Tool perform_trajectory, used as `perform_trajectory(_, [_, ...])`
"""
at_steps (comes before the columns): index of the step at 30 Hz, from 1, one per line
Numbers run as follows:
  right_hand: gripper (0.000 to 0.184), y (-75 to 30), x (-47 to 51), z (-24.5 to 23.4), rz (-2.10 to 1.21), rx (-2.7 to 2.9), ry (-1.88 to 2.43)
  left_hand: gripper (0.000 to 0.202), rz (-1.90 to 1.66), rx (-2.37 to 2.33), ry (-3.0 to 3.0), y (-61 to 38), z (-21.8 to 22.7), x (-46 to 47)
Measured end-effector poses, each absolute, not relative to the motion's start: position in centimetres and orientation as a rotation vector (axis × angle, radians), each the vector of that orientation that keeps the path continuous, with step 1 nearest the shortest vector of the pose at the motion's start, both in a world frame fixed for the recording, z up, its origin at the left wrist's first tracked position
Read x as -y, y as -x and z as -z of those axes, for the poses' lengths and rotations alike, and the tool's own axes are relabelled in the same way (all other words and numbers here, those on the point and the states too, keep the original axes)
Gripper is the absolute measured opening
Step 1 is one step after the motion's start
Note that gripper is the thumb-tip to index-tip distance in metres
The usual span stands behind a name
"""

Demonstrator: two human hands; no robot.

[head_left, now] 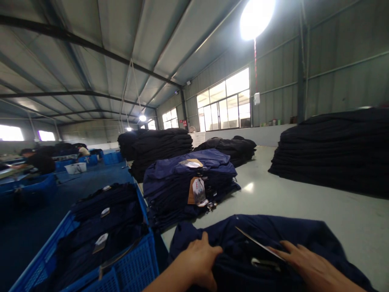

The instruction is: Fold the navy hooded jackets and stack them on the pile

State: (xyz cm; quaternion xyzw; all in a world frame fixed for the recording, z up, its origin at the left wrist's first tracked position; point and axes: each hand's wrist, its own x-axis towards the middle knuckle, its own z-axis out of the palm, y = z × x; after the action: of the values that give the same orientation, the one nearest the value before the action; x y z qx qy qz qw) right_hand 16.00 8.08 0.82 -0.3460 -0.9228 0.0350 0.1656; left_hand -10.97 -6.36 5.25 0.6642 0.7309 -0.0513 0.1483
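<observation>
A dark navy garment lies bunched on the table right in front of me. My left hand grips its left part, the fingers curled into the fabric. My right hand rests on the right part with its fingers stretched out, touching the lower end of a thin hang tag seen nearly edge-on. Just below the tag is a small pale piece, too blurred to name. Beyond the garment stands a stack of folded navy garments with brown and white hang tags on its near side.
To the left, a blue plastic crate holds navy garments with tags. Tall black garment piles stand on the right of the pale table, and more black piles stand farther back. A person is at far left.
</observation>
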Motion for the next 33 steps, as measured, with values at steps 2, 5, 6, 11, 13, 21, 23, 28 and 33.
perform_trajectory(2, [0.059,-15.7,-7.5,-1.8,-0.117,2.669,1.009,0.059,0.08,-2.128,-1.998,10.7,-5.1,7.0])
perform_trajectory(5, [0.061,-15.4,-7.6,-3.0,-0.101,2.697,1.035,0.033,0.037,-2.137,-2.144,10.2,-5.9,7.6])
perform_trajectory(6, [0.062,-15.5,-7.8,-3.3,-0.083,2.689,1.037,0.031,0.023,-2.144,-2.181,10.1,-6.5,7.7])
perform_trajectory(11, [0.057,-16.8,-9.0,-6.2,0.02,2.475,1.012,0.025,-0.104,-2.278,-2.335,9.6,-10.4,7.4])
perform_trajectory(13, [0.058,-16.9,-9.2,-8.3,0.089,2.363,0.993,0.022,-0.106,-2.373,-2.382,9.6,-12.7,6.9])
perform_trajectory(21, [0.048,-9.9,-12.2,-18.2,0.689,2.047,0.871,0.025,-0.14,-2.827,-2.481,13.6,-21.9,3.1])
perform_trajectory(23, [0.046,-7.2,-13.6,-20.2,0.791,2.017,0.838,0.027,-0.195,-2.94,-2.467,15.6,-23.7,2.0])
perform_trajectory(28, [0.047,0.8,-17.1,-24.2,0.822,1.992,0.788,0.03,-0.359,-3.129,-2.273,21.7,-26.4,-0.4])
perform_trajectory(33, [0.053,10.0,-21.1,-23.7,0.65,2.156,0.74,0.036,-0.354,-3.188,-2.0,27.8,-24.9,-1.8])
